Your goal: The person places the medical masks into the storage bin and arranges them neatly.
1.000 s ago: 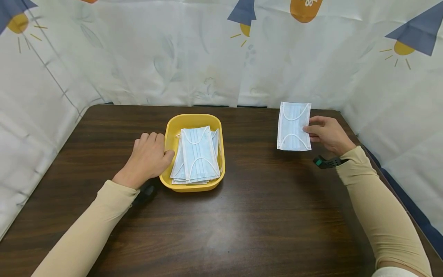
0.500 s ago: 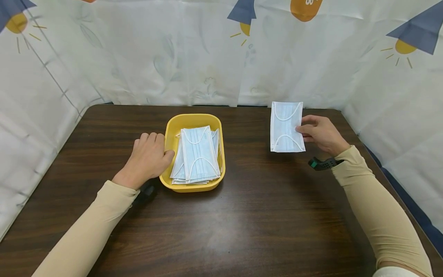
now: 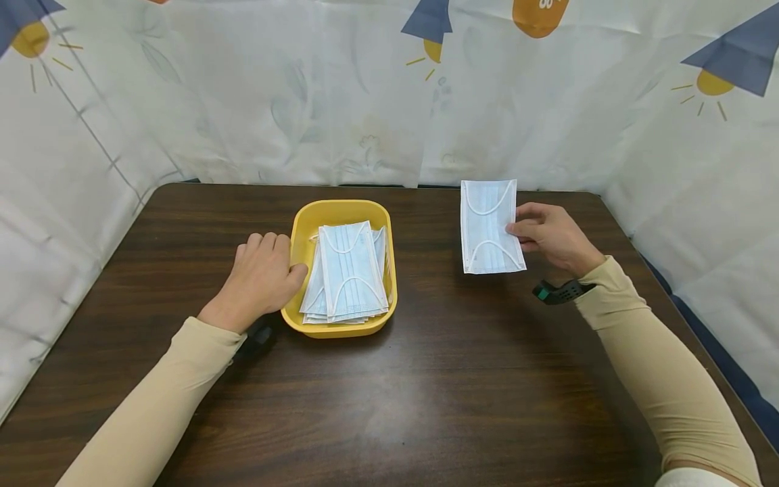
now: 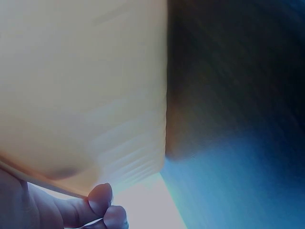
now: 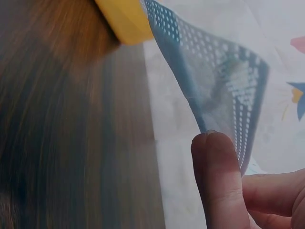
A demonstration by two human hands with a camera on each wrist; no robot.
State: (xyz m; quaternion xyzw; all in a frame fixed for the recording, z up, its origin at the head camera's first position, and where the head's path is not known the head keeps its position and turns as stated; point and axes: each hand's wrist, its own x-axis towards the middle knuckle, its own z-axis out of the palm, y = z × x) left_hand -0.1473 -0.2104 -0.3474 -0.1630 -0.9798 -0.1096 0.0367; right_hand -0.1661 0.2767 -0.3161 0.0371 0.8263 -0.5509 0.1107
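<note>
A yellow plastic basket (image 3: pixel 337 330) stands on the table with several light-blue face masks (image 3: pixel 353 270) stacked inside. My left hand (image 3: pixel 258 277) grips the basket's left rim. In the left wrist view, its fingers (image 4: pixel 101 198) curl at the rim beside the basket's wall (image 4: pixel 81 95). To the right of the basket, my right hand (image 3: pixel 556 237) pinches one face mask (image 3: pixel 489 226) by its right edge, above the table, ear loops facing up. Seen from the right wrist, the thumb (image 5: pixel 219 176) presses on the edge of that mask (image 5: pixel 209 71).
The dark wooden table (image 3: pixel 389 406) extends in front of and beside the basket. White patterned cloth (image 3: pixel 341 101) hangs behind the table and along both sides. A black band (image 3: pixel 562 291) is on the right wrist.
My right hand has moved left, bringing the pinched mask closer to the basket. The left hand and basket have stayed in place.
</note>
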